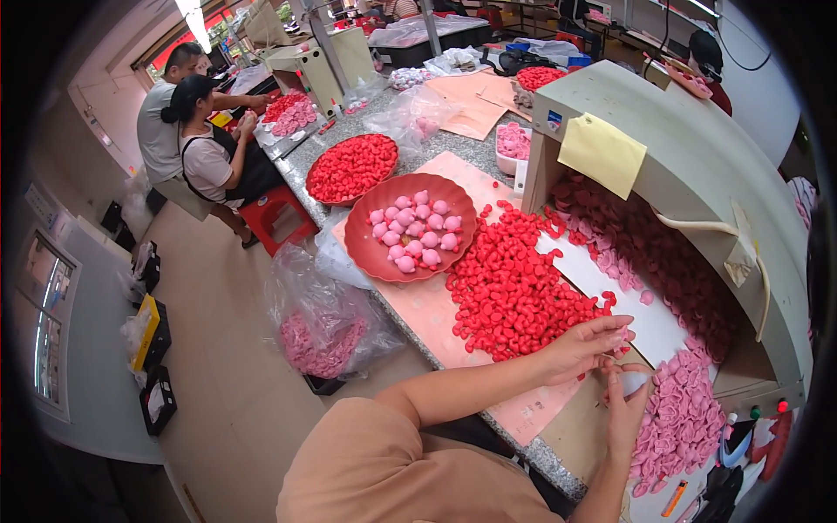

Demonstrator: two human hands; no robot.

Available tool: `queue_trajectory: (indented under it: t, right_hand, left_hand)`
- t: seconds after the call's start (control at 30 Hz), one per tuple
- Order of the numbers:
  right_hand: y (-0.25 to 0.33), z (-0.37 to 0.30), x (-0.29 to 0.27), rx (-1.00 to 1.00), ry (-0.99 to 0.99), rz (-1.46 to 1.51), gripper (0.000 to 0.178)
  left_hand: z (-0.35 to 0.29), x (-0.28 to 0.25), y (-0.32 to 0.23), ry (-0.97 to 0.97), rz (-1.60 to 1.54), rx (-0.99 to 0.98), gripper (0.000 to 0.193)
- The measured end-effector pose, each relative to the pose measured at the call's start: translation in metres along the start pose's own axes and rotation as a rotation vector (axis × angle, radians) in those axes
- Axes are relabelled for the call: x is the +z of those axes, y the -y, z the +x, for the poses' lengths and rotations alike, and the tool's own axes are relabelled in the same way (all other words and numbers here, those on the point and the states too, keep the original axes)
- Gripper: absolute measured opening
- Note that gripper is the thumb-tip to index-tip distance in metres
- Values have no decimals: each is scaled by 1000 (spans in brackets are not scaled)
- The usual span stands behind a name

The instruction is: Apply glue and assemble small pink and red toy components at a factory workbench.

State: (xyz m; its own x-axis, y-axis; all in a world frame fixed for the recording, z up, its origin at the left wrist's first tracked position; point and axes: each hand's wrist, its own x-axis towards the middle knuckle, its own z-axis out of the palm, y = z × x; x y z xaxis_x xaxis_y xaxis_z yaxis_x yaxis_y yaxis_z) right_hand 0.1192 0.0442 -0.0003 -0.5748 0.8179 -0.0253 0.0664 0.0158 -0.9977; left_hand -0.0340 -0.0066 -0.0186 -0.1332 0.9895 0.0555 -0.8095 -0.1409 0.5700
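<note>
Work by hand at a bench, with places given relative to the pile of red pieces (523,288). To the left of this pile, the scalloped red tray (362,244) holds a modest group of rounded pink pieces (411,228), which may be judged completed or at least further along. The loose stock is far larger: the pile itself, the heap of flat pink pieces (684,405) on its lower right, and the further heap of red pieces (353,167) on its upper left. The work thus appears to be partway, with most of the loose parts unused. The small pink piece (622,334) is in hand, just beside the lower right edge of the pile and well apart from the tray; its degree of completion cannot be made out. The left hand (582,351), its forearm reaching across the bench front below the pile, pinches this piece between thumb and fingertips, palm turned toward the other hand. The right hand (622,410) is raised just below it, forearm rising steeply and fingers bent, its tips near the left thumb. A whitish item (634,382) lies within its curl; whether the fingers grip it cannot be told. The grey machine housing (697,157) arches to the right of the pile.
</note>
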Motion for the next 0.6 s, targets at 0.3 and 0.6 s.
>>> queue_trajectory:
  t: [0.3, 0.6]
  right_hand:
    - [10, -3, -12, -95, -93, 77, 27]
    - [7, 4, -25, -193, -120, 265, 34]
  left_hand:
    - [1, -2, -3, 1, -76, -16, 47]
    - [1, 9, -10, -18, -62, -50, 38]
